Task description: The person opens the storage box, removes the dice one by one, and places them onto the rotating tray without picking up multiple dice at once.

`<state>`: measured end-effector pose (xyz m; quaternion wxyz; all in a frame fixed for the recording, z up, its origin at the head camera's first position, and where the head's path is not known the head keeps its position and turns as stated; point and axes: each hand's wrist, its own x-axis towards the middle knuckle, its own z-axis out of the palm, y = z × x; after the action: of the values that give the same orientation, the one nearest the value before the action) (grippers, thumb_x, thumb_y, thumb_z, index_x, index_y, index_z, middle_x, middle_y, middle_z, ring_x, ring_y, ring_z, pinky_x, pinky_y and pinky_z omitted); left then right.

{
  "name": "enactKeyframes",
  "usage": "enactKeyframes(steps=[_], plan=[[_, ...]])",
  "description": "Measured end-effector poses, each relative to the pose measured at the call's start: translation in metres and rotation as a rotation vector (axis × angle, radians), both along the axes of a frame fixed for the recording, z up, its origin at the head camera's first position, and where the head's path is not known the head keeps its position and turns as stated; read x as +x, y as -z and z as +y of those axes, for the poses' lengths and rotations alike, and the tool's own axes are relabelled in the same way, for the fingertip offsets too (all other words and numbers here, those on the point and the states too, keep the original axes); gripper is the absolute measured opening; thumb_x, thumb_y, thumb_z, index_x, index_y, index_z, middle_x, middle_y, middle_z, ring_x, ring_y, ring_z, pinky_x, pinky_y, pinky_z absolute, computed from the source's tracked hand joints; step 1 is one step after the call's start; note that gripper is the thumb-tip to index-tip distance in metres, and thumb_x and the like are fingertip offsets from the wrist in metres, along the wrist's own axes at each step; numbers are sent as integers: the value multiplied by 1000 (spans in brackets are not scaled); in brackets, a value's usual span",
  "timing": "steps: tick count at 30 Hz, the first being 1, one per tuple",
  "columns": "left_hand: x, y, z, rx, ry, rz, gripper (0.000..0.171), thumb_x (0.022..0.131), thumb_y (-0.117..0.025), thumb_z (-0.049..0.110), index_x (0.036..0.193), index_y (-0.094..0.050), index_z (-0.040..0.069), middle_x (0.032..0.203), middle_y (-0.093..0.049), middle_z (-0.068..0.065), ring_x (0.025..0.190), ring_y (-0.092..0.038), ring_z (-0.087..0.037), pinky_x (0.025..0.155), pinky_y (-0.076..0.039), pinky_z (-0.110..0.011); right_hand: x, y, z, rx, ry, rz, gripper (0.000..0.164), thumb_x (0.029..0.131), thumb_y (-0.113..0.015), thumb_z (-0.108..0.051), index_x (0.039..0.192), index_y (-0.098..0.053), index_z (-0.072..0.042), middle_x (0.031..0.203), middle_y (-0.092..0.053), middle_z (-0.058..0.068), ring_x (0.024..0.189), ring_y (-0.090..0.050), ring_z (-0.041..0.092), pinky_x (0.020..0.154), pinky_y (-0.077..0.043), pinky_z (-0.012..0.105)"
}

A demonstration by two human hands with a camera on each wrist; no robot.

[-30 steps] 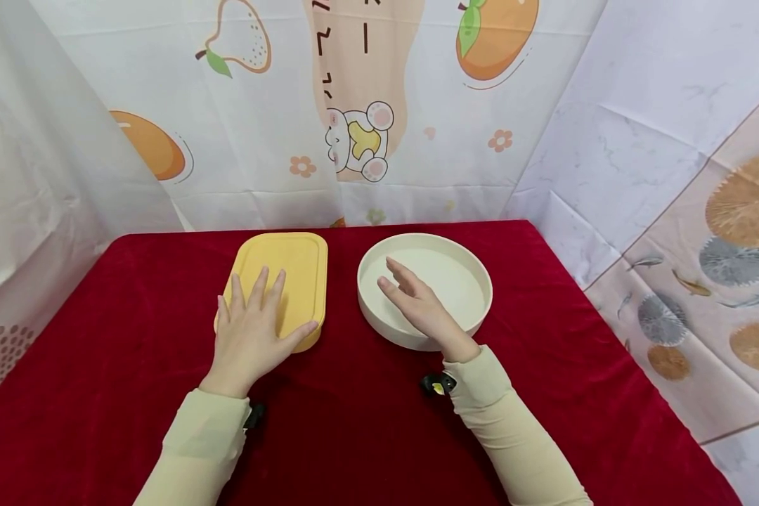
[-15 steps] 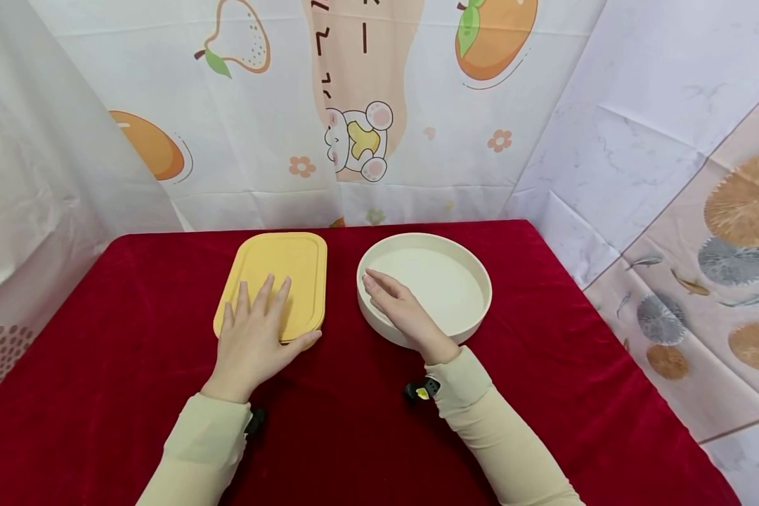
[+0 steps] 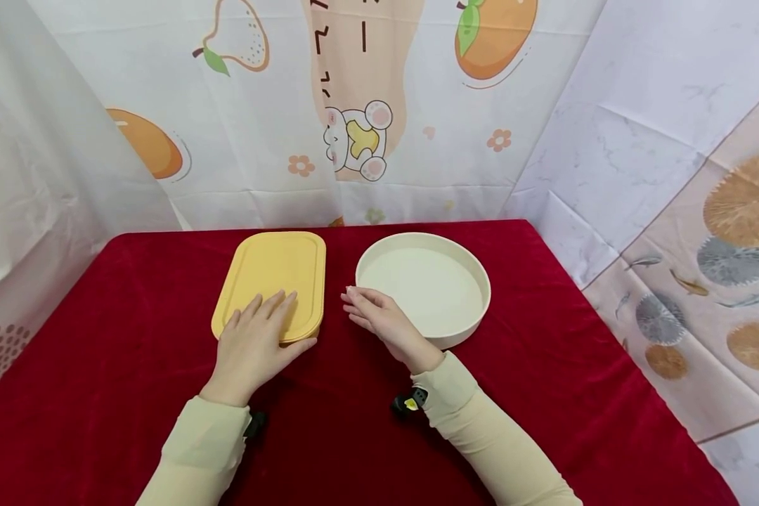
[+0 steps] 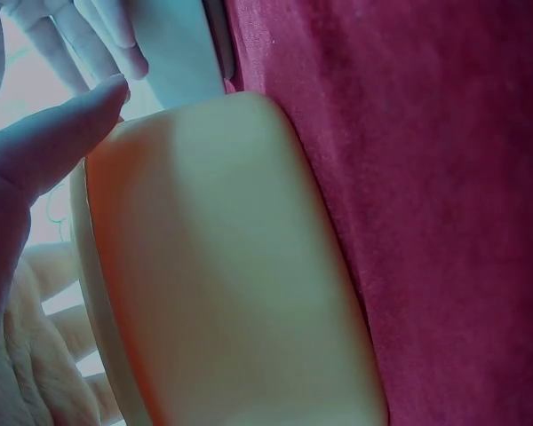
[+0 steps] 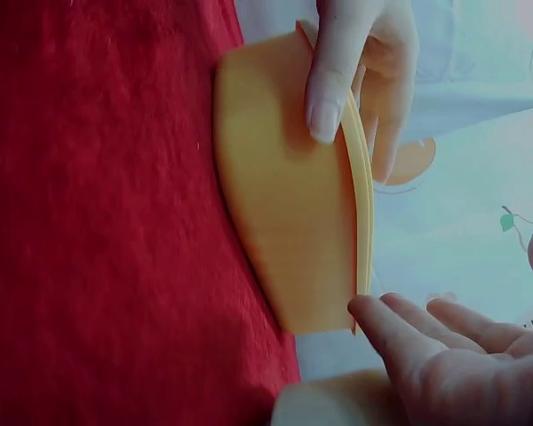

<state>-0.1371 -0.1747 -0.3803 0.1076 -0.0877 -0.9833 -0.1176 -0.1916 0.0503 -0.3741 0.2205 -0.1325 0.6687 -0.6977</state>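
Note:
A yellow lidded box (image 3: 287,267) sits on the left side of the red cloth. My left hand (image 3: 249,351) lies over its near end, fingers spread across the lid and thumb by the near right corner. In the right wrist view that thumb (image 5: 324,120) overlaps the box's end wall just below the lid's rim. My right hand (image 3: 388,327) is in front of the near left edge of a round cream dish (image 3: 439,281), its straight fingers pointing left toward the box. Nothing shows in the right hand.
Red velvety cloth (image 3: 329,436) covers the table, and the dish stands right of the box with a narrow gap between them. Printed curtains (image 3: 240,154) hang behind the table and along both sides.
My right hand has moved left and toward me, from over the dish to its near left edge. My left hand has drawn slightly back along the lid. Box and dish stay put.

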Motion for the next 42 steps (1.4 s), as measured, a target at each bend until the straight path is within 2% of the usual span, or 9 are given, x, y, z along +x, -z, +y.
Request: enactKeyframes(steps=[9, 18, 21, 25, 31, 38, 42], plan=[[2, 0, 1, -5, 2, 21, 64, 85, -71, 53, 137, -60, 16, 143, -55, -12, 137, -43, -43, 107, -31, -70, 2, 5, -12, 43, -22, -23, 60, 106, -46, -34, 148, -35, 7, 147, -47, 25, 135, -49, 36, 112, -41, 43], [2, -2, 3, -19, 22, 89, 48, 84, -76, 46, 123, -71, 20, 135, -63, -12, 131, -50, -44, 102, -41, -66, -1, 16, -22, 81, -4, -59, 48, 105, -49, -27, 139, -47, 7, 128, -62, 26, 116, -64, 34, 97, -54, 37], [3, -2, 4, -36, 25, 106, 44, 84, -76, 44, 121, -72, 22, 133, -64, -12, 129, -52, -44, 95, -46, -66, -2, 19, -27, 68, -6, -90, 45, 105, -50, -25, 137, -48, 6, 124, -63, 26, 110, -68, 31, 93, -56, 36], [4, -3, 5, -50, 34, 115, 43, 85, -75, 44, 122, -72, 23, 133, -64, -10, 128, -54, -43, 84, -51, -65, -3, 24, -31, 43, -3, -117, 41, 104, -51, -22, 135, -51, 5, 119, -65, 26, 106, -70, 30, 91, -57, 36], [6, -4, 7, -47, 38, 115, 43, 87, -73, 44, 124, -71, 22, 133, -65, -9, 128, -55, -42, 77, -53, -64, -4, 27, -35, 20, 12, -118, 35, 104, -51, -19, 130, -53, 4, 112, -67, 24, 98, -71, 25, 89, -57, 36], [7, -5, 9, -47, 44, 113, 43, 86, -75, 42, 123, -72, 21, 133, -65, -9, 126, -57, -42, 69, -54, -62, -4, 29, -37, -13, 15, -162, 31, 104, -51, -16, 127, -54, 5, 98, -69, 14, 83, -70, 15, 86, -58, 35], [7, -6, 10, -39, 44, 125, 42, 85, -76, 41, 122, -73, 20, 131, -66, -9, 124, -59, -41, 66, -55, -60, -5, 29, -38, -27, 10, -154, 31, 104, -50, -16, 126, -52, 5, 96, -68, 13, 79, -69, 13, 87, -58, 37]])
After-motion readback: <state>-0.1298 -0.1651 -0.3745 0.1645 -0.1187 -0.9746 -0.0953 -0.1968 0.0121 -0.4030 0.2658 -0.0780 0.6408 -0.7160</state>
